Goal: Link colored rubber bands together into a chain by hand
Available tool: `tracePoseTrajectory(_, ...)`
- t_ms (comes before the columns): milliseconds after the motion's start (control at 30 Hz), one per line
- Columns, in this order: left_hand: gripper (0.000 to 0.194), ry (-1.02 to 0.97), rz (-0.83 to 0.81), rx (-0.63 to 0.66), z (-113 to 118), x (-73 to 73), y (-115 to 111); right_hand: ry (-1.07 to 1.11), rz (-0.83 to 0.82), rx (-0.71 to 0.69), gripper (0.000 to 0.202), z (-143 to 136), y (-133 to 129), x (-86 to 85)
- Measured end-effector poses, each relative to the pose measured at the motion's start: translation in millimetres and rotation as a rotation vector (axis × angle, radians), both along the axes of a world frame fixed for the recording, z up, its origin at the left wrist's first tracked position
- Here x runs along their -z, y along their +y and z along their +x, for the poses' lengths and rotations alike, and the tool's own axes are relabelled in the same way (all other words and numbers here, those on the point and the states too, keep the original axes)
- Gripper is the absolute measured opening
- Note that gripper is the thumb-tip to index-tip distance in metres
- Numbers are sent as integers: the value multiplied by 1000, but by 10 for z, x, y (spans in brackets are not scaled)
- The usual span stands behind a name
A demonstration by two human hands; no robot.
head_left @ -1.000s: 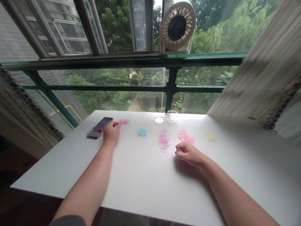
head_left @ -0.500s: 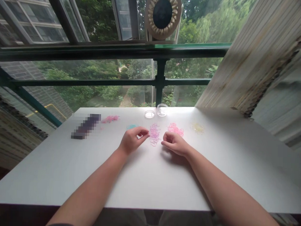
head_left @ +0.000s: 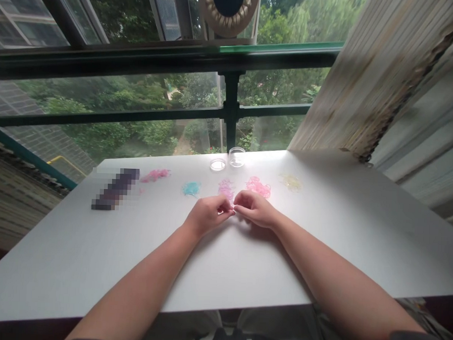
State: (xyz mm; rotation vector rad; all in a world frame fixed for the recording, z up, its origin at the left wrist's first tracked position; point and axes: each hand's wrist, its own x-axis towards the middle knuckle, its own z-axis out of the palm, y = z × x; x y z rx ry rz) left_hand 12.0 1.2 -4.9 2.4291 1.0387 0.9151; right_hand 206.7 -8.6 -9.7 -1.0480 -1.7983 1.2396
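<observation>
My left hand (head_left: 212,213) and my right hand (head_left: 255,208) meet fingertip to fingertip just above the white table (head_left: 223,269). Both are closed in a pinch, and whatever sits between the tips is too small to make out. Right behind them lies a pile of small lilac elastic bands (head_left: 226,186), its near end partly hidden by the fingers. A pile of pink bands (head_left: 259,186) is just beyond my right hand. Teal bands (head_left: 191,188) lie behind my left hand.
Farther left are a bright pink heap (head_left: 157,175) and a blurred-out dark item (head_left: 116,190). Pale yellow bands (head_left: 292,182) lie to the right. A clear round container (head_left: 237,158) and a shallow clear lid (head_left: 218,164) stand near the back edge, by the window railing (head_left: 231,110).
My left hand has moved right, away from the teal pile, and its fingertips now meet those of my right hand. The camera view has tilted down and shifted slightly.
</observation>
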Motion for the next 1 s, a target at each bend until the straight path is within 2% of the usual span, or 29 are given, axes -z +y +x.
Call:
tracePoseTrajectory(333, 11, 32, 20, 7, 11, -44, 1, -53, -34, -16, 11, 16, -5, -62)
tracePoseTrajectory(1000, 12, 35, -94, 10, -80, -55, 14, -46, -25, -4, 10, 13, -18, -98)
